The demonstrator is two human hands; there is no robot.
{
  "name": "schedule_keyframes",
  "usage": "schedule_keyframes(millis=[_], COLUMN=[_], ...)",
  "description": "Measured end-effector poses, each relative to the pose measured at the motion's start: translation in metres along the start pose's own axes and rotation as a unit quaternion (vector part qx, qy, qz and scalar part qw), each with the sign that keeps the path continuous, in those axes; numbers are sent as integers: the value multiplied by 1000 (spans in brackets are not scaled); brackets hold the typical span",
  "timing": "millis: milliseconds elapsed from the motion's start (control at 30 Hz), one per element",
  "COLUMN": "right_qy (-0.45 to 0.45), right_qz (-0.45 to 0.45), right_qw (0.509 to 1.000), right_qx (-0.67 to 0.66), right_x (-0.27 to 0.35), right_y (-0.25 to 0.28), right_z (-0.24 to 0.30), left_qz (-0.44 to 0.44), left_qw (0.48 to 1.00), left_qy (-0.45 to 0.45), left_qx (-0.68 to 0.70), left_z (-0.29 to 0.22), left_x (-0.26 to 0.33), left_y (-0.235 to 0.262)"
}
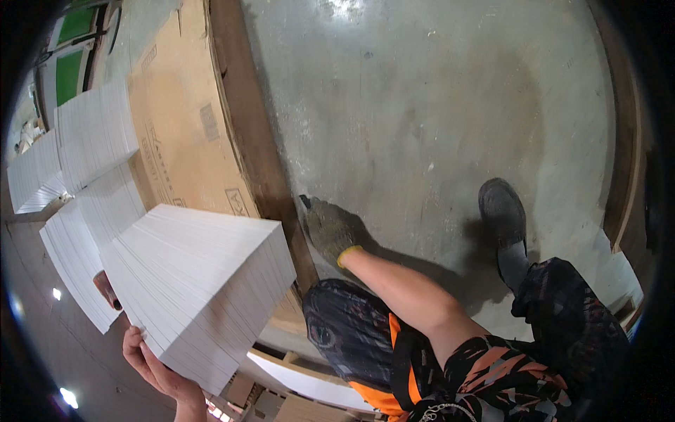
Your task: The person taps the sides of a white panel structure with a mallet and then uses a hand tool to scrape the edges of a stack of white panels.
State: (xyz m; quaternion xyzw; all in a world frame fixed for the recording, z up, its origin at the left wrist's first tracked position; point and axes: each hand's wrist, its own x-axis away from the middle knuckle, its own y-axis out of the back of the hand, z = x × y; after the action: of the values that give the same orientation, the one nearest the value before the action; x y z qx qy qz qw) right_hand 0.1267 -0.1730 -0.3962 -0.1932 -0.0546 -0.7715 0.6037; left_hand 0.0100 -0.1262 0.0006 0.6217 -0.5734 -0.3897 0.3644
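**Heavy paper stack carried on one hand**

The bare left hand (pixel 158 369) grips under a thick stack of white sheets (pixel 204 288), beside a cardboard-covered pallet (pixel 179 119). The gloved right hand (pixel 329 228) hangs loosely curled, empty. Held so unevenly, the sheets could fan and slide off.

Left hand (pixel 158 366) partly behind the white sheet stack (pixel 204 288), wrist cut off below.

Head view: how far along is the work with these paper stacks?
Done: several white stacks lie side by side, left of the cardboard sheet. In hand: another stack of white sheets, supported by the left hand; the gloved right hand is empty. Left: this stack isn't set down yet.
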Motion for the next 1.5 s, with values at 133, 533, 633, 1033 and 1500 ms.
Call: schedule_keyframes(millis=[133,533,633,1033,1500], right_qy=[141,69,-37,-49,-293], right_qz=[60,100,76,54,95], right_qw=[985,933,992,996,924], right_qx=[80,338,98,-50,-226], right_x=[18,22,-3,10,-14], right_y=[2,0,11,12,-13], right_z=[64,21,13,53,42], left_qz=[-21,6,-18,-30,-3], left_qw=[999,1000,1000,998,999], left_qy=[17,-8,2,-21,-28], left_qx=[17,-18,0,-43,-31], left_z=[5,3,3,8,5], left_x=[6,-3,2,5,3], left_y=[0,-6,-2,-2,1])
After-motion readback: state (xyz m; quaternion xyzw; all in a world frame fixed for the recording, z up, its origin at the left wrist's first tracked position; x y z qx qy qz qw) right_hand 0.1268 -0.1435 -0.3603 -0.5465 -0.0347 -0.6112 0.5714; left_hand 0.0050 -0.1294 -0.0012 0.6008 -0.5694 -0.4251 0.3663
